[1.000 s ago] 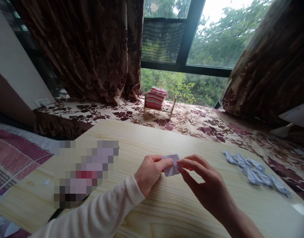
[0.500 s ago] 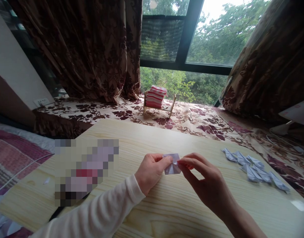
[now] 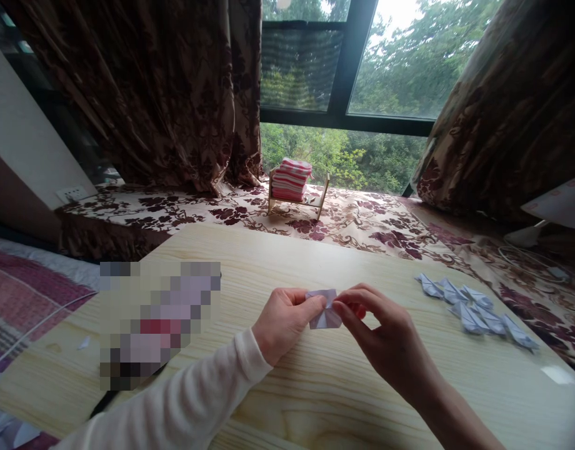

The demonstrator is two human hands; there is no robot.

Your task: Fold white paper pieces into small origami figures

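Observation:
A small piece of folded white paper [image 3: 323, 317] is held up above the wooden table, between both hands. My left hand [image 3: 287, 322], in a white sleeve, pinches its left side with the thumb on top. My right hand [image 3: 379, 319] is closed at the paper's right edge, thumb and index finger meeting there. Creases fan out from the middle of the sheet toward its lower edge. Off to the right, several folded white paper pieces [image 3: 470, 315] lie grouped in rows on the table.
The light wooden table [image 3: 250, 269] has a blurred-out object [image 3: 160, 331] on its left and a paper scrap [image 3: 84, 343] beyond that. Behind it, a small wooden rack with striped pink cloths [image 3: 292, 179] stands on the floral-covered sill. A white lamp [image 3: 557, 203] is at the far right.
My right thumb and fingers have come closer together at the paper's right edge. The left hand keeps its pinch. The whole view has shifted slightly.

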